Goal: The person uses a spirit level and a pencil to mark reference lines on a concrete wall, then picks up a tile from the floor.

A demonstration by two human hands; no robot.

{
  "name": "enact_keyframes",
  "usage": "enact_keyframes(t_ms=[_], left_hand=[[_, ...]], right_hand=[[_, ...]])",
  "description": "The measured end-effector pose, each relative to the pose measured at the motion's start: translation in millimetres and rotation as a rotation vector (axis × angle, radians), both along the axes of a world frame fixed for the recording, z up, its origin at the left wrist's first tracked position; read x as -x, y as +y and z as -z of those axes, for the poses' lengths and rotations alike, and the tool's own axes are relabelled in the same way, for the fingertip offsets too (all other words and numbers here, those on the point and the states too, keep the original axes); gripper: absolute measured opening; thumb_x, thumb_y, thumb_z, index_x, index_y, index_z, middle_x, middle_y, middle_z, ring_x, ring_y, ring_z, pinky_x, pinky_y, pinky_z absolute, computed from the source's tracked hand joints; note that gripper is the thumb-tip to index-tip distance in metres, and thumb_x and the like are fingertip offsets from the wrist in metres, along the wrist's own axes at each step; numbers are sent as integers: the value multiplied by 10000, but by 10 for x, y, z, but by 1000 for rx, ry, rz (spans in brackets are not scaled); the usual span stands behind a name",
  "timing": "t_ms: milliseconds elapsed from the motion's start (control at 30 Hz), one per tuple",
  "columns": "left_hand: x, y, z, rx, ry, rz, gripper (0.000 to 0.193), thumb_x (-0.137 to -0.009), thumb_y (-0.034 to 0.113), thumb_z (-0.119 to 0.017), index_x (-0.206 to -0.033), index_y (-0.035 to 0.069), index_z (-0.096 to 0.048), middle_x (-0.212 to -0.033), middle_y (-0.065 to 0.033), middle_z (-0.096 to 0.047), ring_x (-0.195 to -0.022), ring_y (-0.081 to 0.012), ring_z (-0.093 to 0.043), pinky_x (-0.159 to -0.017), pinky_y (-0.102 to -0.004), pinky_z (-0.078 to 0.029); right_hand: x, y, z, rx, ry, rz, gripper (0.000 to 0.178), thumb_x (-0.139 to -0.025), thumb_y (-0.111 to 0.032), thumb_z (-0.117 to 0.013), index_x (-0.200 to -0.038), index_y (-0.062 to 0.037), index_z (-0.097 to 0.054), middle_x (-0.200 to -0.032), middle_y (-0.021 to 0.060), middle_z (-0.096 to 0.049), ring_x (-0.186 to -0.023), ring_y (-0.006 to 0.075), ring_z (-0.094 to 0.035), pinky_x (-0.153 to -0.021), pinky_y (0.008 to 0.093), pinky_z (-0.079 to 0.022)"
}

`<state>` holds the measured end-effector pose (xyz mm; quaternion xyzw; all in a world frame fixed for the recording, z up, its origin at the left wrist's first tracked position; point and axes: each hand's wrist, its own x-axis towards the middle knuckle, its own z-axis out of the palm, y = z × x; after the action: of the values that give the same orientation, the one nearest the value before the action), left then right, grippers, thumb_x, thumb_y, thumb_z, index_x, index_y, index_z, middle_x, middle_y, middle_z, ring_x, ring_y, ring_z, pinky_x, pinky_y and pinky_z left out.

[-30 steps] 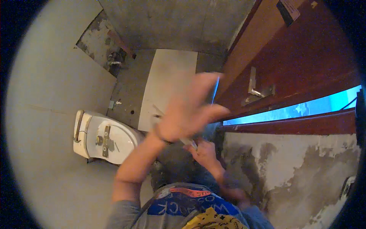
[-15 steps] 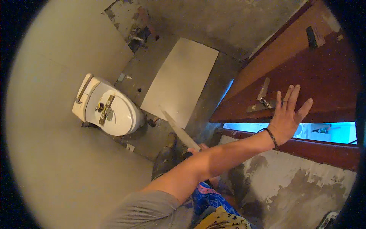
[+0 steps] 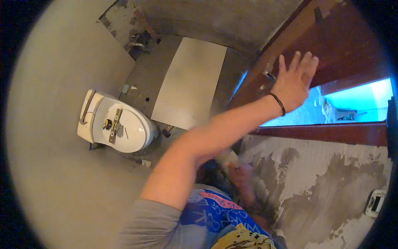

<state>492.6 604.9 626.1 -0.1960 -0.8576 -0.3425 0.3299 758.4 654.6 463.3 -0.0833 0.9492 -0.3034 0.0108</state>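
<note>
My left hand (image 3: 292,81) lies with its fingers stretched out against the reddish-brown door (image 3: 344,50), beside the metal door handle (image 3: 269,74). A dark bracelet (image 3: 278,103) circles that wrist. Lower down, close to my body, my right hand (image 3: 241,174) is closed around the end of a long, narrow, pale strip (image 3: 227,157). My left forearm hides most of the strip, and its material is unclear. Bright bluish light fills the gap (image 3: 356,101) between the door and its frame.
At left stands a white toilet (image 3: 134,141) with a spirit level (image 3: 116,126) and a round yellow-and-black object (image 3: 108,123) on its lid. A large pale panel (image 3: 190,79) lies on the floor. The patchy right wall carries a white-framed wall box (image 3: 375,203).
The door has swung farther from its frame, widening the gap, with my left hand moving along with it. The strip, earlier in plain sight, is now mostly behind my left forearm.
</note>
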Motion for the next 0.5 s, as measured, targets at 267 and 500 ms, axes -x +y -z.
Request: enact_keyframes(t_ms=[267,500], left_hand=[[219,-737,-121,40,-36,103,870,-798,337,-631,-1443,12,-147,-1497,-173,-250,-1368,-407,-243,-1055,-654,-190],[364,-1208,-137,-33,-27,188,891,-799,349,-639,-1441,18,-118,-1467,-195,-275,-1362,-407,-256,-1073,-629,-180]], right_hand=[[-194,-29,-437,102,-62,122,158,-828,-206,-653,-826,-56,-700,-794,138,-682,-719,278,-662,-658,374,-517],[-190,165,-419,217,-53,583,233,-842,-206,-664,-790,21,-654,-724,156,-641,-599,234,-601,-552,339,-466]])
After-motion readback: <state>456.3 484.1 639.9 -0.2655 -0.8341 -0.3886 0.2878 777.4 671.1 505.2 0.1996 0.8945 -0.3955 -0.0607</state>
